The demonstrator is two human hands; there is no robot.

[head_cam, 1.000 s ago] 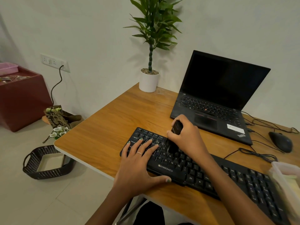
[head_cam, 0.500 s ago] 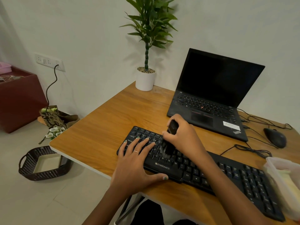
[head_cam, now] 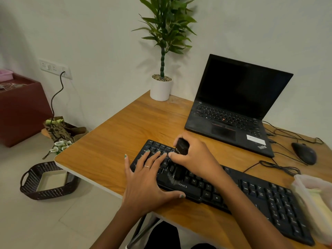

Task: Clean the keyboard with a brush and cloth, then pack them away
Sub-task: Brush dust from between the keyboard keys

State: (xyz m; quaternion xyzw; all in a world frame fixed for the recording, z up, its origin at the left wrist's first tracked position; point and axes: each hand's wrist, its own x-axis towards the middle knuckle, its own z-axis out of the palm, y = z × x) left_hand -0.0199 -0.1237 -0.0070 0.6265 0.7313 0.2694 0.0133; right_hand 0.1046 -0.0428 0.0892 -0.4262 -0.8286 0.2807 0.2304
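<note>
The keyboard point(head_cam: 233, 193) is a black full-size unit with white key legends and a partly covered brand mark on its front edge. It lies flat on the wooden table point(head_cam: 115, 141), set at a diagonal, with its left end toward the table's middle and its right end running to the near right corner. The brush point(head_cam: 179, 159) is black, with a short stubby handle and dark bristles. It stands nearly upright over the left part of the keyboard, handle up, bristles splayed and blurred against the keys just above the brand mark. The cloth cannot be identified with certainty in this view.
</note>
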